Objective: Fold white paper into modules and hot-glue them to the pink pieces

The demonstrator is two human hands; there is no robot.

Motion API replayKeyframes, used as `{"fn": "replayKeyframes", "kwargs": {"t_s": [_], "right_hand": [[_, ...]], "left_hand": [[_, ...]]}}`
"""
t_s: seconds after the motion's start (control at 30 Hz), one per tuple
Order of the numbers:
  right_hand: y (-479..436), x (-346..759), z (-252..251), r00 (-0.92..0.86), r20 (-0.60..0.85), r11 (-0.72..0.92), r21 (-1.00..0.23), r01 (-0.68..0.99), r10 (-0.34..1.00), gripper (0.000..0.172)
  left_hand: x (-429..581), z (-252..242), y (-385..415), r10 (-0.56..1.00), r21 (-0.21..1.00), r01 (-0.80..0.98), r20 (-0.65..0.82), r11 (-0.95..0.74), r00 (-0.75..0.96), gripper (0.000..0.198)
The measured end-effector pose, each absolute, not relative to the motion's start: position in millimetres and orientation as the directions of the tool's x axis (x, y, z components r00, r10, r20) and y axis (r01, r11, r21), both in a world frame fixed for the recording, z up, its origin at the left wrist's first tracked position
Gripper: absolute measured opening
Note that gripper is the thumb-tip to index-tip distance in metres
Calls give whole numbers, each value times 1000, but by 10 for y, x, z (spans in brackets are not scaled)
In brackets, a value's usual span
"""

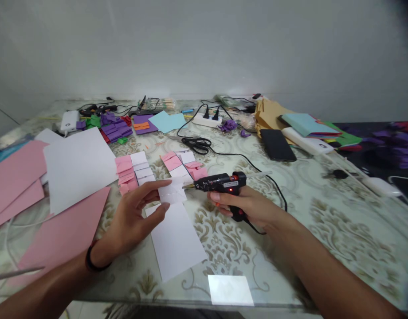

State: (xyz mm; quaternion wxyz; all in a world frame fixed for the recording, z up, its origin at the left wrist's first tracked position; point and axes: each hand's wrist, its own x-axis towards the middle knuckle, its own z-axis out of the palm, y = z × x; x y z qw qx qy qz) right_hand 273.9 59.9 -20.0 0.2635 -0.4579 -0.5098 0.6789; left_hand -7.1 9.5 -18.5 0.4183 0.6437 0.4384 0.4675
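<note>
My left hand (134,215) pinches a small folded white paper piece (172,191) by its left edge, thumb below and fingers above. In my right hand (247,204) is a black glue gun (220,182), its red light lit and a clear glue stick poking out of the back. The nozzle tip meets the right side of the small white piece; whether glue is coming out I cannot tell. Under the piece lies a white paper sheet (179,243). Just beyond sit pink and white folded pieces in two groups, the left group (134,170) and the right group (184,164).
Large pink (67,230) and white sheets (80,164) cover the left side. Scissors (197,145), a power strip (207,119) with plugged cords, and purple folded pieces (115,128) lie further back. A black phone (277,145) is at right. The glue gun's cord loops across the table.
</note>
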Motion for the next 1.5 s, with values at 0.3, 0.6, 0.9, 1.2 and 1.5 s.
{"fn": "replayKeyframes", "kwargs": {"t_s": [0.3,0.6,0.9,1.2,1.5], "right_hand": [[756,2856,-148,-161,-149,-33,-826,562,976,49],[1050,3184,-281,-181,11,167,-441,882,983,29],[573,2649,-76,-449,14,160,-944,290,893,33],[457,2469,-157,-556,-148,-110,-989,101,818,36],[419,2391,-179,-538,-162,-140,-987,82,827,28]], "left_hand": [[-49,-159,121,964,967,104,215,-233,159,37],[-46,-158,106,950,944,225,181,-240,254,34],[-44,-204,82,910,904,319,149,-284,387,39],[8,-186,82,836,834,301,295,-462,463,32],[20,-143,71,821,792,352,300,-498,487,12]]}}
